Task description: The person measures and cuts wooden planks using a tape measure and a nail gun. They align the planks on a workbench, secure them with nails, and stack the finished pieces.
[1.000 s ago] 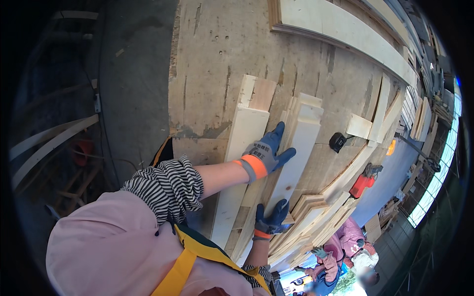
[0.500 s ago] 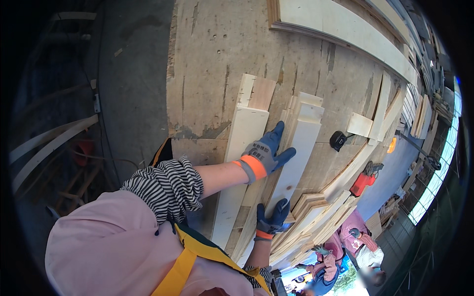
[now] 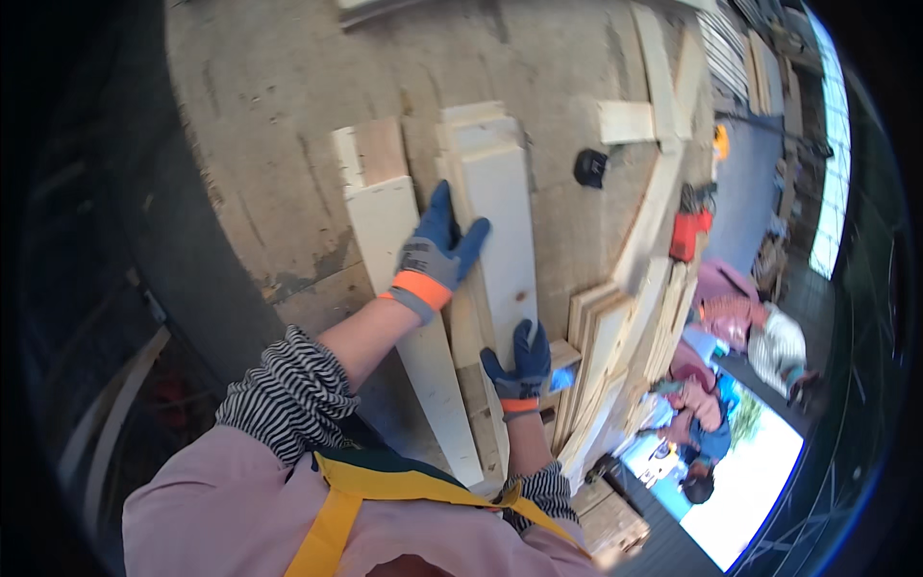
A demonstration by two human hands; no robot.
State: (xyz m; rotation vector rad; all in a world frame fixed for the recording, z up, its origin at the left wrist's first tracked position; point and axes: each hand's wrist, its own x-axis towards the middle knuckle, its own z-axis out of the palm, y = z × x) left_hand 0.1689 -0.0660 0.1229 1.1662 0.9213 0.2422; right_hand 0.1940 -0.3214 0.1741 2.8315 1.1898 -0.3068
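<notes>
My left hand, in a blue and grey glove with an orange cuff, rests with fingers spread at the left edge of a stack of pale wooden boards. Its thumb points across onto the boards. Nearer to me, my right hand, gloved alike, lies on the near part of the same stack, thumb apart from the fingers. Left of the stack lies another long pale board, with shorter wood pieces showing beyond its far end. My left forearm passes over this board and hides part of it.
A black tape measure sits on the worn plywood tabletop to the right. Farther right are stacked wood strips and a red tool. Two people are at the lower right. Bent wooden strips stand at the left.
The view has turned and shifted, so the boards stand more upright and farther left in the picture. Both hands keep to the same stack, fingers spread as before.
</notes>
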